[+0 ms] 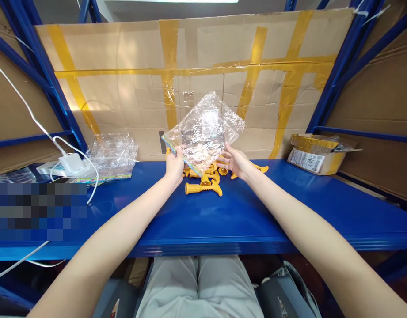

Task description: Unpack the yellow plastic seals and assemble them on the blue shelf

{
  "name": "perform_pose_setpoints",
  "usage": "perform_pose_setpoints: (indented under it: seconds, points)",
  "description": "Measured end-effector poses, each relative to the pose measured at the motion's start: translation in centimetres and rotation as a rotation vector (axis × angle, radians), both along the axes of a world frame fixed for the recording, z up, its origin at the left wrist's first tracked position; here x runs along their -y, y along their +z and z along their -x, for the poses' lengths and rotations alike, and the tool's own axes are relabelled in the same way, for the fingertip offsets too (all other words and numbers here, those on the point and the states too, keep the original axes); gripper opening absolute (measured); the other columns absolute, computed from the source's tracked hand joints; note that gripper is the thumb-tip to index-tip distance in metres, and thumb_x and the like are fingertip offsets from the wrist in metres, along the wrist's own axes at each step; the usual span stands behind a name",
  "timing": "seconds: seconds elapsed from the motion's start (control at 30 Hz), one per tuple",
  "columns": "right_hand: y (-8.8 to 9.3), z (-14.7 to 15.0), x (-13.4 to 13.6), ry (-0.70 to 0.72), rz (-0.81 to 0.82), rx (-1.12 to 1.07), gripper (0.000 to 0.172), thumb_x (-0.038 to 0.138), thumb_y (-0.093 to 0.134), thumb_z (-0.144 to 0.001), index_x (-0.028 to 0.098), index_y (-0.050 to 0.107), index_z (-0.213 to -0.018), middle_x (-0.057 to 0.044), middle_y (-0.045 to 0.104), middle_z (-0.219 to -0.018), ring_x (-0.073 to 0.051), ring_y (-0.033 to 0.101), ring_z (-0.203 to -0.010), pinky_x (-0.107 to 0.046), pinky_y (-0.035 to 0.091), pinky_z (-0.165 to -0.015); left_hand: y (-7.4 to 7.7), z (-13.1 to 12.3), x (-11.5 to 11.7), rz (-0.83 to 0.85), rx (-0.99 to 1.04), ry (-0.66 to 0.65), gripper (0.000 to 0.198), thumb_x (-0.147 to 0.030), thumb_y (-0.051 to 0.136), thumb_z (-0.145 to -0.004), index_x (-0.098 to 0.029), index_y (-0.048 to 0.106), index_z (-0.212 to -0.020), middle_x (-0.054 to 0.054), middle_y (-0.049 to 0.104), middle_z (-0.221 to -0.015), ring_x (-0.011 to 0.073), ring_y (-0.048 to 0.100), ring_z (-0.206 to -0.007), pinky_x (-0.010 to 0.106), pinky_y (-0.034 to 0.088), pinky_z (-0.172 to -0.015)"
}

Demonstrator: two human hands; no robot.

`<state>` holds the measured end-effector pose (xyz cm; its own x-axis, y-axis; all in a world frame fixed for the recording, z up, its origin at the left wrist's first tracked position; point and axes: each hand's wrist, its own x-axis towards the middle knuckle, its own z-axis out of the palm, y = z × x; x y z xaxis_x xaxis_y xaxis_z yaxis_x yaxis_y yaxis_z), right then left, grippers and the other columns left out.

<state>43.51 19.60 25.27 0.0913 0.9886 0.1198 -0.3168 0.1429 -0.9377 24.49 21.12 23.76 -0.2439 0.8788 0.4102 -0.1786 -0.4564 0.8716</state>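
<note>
A clear, crinkled plastic bag with a coloured strip along one edge is held up tilted above the shelf. My left hand is closed on the strip edge, thumb on top. At the bag's lower right side is my right hand, fingers spread and close to the plastic; whether they touch it is unclear. Below and behind the bag lies a pile of yellow plastic handles with ribbed barrels and curved ends. The nearest yellow handle lies on its side, while the bag and my hands partly hide the others.
More clear bags are stacked at the left, beside a white charger with trailing cables. A small taped cardboard box stands back right. A cardboard sheet walls off the rear of the blue shelf.
</note>
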Motion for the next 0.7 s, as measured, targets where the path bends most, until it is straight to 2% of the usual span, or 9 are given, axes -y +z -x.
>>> perform_pose_setpoints:
  seconds: [0.07, 0.13, 0.23, 0.3, 0.37, 0.4, 0.47, 0.57, 0.7]
  points:
    - [-0.1, 0.2, 0.0, 0.031, -0.026, -0.003, 0.014, 0.024, 0.056, -0.091, 0.018, 0.056, -0.078, -0.002, 0.066, -0.076, -0.012, 0.064, -0.062, -0.025, 0.057, -0.063, -0.3, 0.0, -0.3, 0.062, -0.007, -0.059, 0.028, -0.038, 0.048, -0.093, -0.018, 0.058, -0.109, 0.007, 0.071, -0.092, 0.0184, 0.070, -0.080, 0.033, 0.058, -0.074]
    - [-0.2, 0.2, -0.2, -0.027, -0.040, 0.001, 0.020, 0.016, 0.050, -0.093, 0.017, 0.055, -0.073, 0.001, 0.062, -0.063, -0.009, 0.059, -0.052, -0.020, 0.054, -0.054, -0.7, 0.1, -0.7, 0.091, -0.052, -0.075, 0.025, -0.032, 0.051, -0.091, -0.020, 0.057, -0.112, 0.006, 0.070, -0.095, 0.0191, 0.070, -0.084, 0.038, 0.057, -0.079]
    - [-0.2, -0.2, -0.5, -0.150, -0.021, -0.022, 0.021, 0.012, 0.047, -0.092, 0.017, 0.055, -0.074, 0.004, 0.058, -0.054, -0.008, 0.055, -0.044, -0.019, 0.051, -0.046, -1.1, 0.6, -1.3, 0.017, -0.207, 0.006, 0.043, -0.021, 0.059, -0.084, -0.024, 0.048, -0.125, 0.008, 0.066, -0.115, 0.0221, 0.066, -0.104, 0.045, 0.051, -0.093]
    - [-0.1, -0.5, -0.6, -0.207, -0.014, -0.043, 0.017, 0.011, 0.046, -0.092, 0.017, 0.058, -0.082, 0.005, 0.058, -0.053, -0.008, 0.055, -0.041, -0.019, 0.052, -0.045, -1.2, 1.0, -1.3, -0.138, -0.403, 0.101, 0.068, -0.016, 0.062, -0.078, -0.025, 0.034, -0.139, 0.014, 0.050, -0.140, 0.0254, 0.052, -0.127, 0.048, 0.039, -0.108]
    - [0.1, -0.8, -0.5, -0.216, -0.024, -0.068, 0.017, 0.011, 0.044, -0.093, 0.018, 0.059, -0.097, 0.004, 0.065, -0.060, -0.008, 0.056, -0.041, -0.019, 0.053, -0.046, -1.1, 1.2, -0.5, -0.338, -0.689, 0.178, 0.085, -0.014, 0.062, -0.075, -0.023, 0.020, -0.149, 0.017, 0.024, -0.157, 0.0290, 0.026, -0.144, 0.050, 0.022, -0.117]
    - [0.1, -0.8, -0.5, -0.210, -0.030, -0.084, 0.020, 0.012, 0.043, -0.094, 0.018, 0.058, -0.105, 0.004, 0.068, -0.064, -0.008, 0.057, -0.042, -0.020, 0.054, -0.047, -1.0, 1.2, 0.1, -0.434, -0.851, 0.193, 0.089, -0.014, 0.061, -0.075, -0.022, 0.016, -0.151, 0.016, 0.014, -0.160, 0.0305, 0.013, -0.148, 0.052, 0.014, -0.118]
    - [0.3, -0.9, -0.3, -0.197, -0.039, -0.119, 0.024, 0.013, 0.041, -0.095, 0.019, 0.054, -0.114, 0.003, 0.071, -0.070, -0.008, 0.060, -0.043, -0.020, 0.056, -0.048, -0.9, 0.8, 1.6, -0.585, -1.172, 0.170, 0.090, -0.015, 0.058, -0.075, -0.025, 0.014, -0.153, 0.013, 0.006, -0.162, 0.0324, -0.001, -0.148, 0.060, 0.004, -0.116]
    - [0.6, -0.6, 0.1, -0.152, -0.058, -0.161, 0.027, 0.011, 0.040, -0.094, 0.019, 0.052, -0.116, 0.002, 0.072, -0.074, -0.009, 0.063, -0.046, -0.020, 0.057, -0.049, -0.7, -0.3, 3.0, -0.670, -1.487, 0.111, 0.084, -0.012, 0.051, -0.078, -0.023, 0.016, -0.154, 0.013, 0.011, -0.162, 0.0317, 0.001, -0.148, 0.062, 0.005, -0.115]
    - [0.9, -0.3, 0.6, -0.048, -0.111, -0.164, 0.027, 0.012, 0.043, -0.094, 0.021, 0.054, -0.118, 0.002, 0.071, -0.076, -0.009, 0.065, -0.048, -0.021, 0.059, -0.053, -0.2, -0.9, 2.3, -0.611, -1.605, 0.133, 0.075, -0.006, 0.042, -0.082, -0.024, 0.022, -0.152, 0.013, 0.024, -0.158, 0.0253, 0.018, -0.147, 0.056, 0.019, -0.116]
